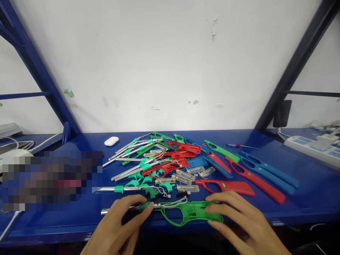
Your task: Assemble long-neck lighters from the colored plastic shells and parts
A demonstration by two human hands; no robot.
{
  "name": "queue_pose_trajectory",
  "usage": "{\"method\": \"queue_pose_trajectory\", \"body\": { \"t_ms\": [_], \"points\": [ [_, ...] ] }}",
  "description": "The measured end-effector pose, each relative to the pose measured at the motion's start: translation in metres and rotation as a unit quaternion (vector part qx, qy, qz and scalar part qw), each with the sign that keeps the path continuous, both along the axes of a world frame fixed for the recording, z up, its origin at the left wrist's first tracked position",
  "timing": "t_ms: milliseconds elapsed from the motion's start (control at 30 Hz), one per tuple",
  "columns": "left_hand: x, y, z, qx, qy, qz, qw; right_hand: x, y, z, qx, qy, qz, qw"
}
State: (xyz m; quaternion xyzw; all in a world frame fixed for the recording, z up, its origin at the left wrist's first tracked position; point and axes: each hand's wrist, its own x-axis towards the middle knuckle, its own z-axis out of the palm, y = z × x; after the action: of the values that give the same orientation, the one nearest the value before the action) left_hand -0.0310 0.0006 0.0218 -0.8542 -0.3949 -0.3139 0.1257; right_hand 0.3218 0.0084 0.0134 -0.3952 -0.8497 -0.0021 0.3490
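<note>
My left hand [123,221] is closed around a lighter's metal tube [105,211], thumb and finger at its teal collar [143,206]. White wires [174,203] run from this tube over a green lighter handle half [191,212], which lies with its hollow inside facing up at the table's front edge. My right hand [236,219] grips the right end of that handle half, fingers on top and thumb at the near side. The tube's inner end meets the handle's left end; whether it is seated there I cannot tell. Just behind lie teal triggers [150,191] and clear fuel tanks [187,188].
Several metal tubes [130,160] and red handle halves [166,167] are piled behind. Finished-looking lighter handles, red [257,180] and blue [271,173], lie right. A screwdriver [240,145] and a white earbud case [111,141] are farther back. A power strip [313,148] stands right.
</note>
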Motion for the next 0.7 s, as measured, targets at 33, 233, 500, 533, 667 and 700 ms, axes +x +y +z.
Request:
{"method": "queue_pose_trajectory", "body": {
  "t_ms": [33, 233, 500, 533, 667, 700],
  "points": [
    [0.001, 0.000, 0.000, -0.001, -0.005, 0.001, 1.000, 0.000, 0.000, 0.000, 0.001, 0.000, 0.000, 1.000],
    [0.004, -0.003, -0.007, -0.020, -0.044, 0.004, 0.999, -0.001, 0.000, 0.002, 0.014, -0.007, 0.001, 1.000],
    [0.016, -0.004, 0.008, -0.043, -0.109, 0.016, 0.993, 0.001, 0.004, -0.001, 0.038, -0.005, -0.002, 0.999],
    [0.017, -0.003, 0.009, -0.048, -0.118, 0.018, 0.992, 0.001, 0.004, -0.001, 0.037, -0.006, -0.001, 0.999],
    [0.020, 0.000, 0.007, -0.068, -0.134, 0.007, 0.989, 0.003, 0.004, -0.002, 0.033, -0.009, 0.003, 0.999],
    [0.021, 0.001, 0.006, -0.069, -0.135, 0.003, 0.988, 0.003, 0.004, -0.001, 0.034, -0.009, 0.003, 0.999]
  ]
}}
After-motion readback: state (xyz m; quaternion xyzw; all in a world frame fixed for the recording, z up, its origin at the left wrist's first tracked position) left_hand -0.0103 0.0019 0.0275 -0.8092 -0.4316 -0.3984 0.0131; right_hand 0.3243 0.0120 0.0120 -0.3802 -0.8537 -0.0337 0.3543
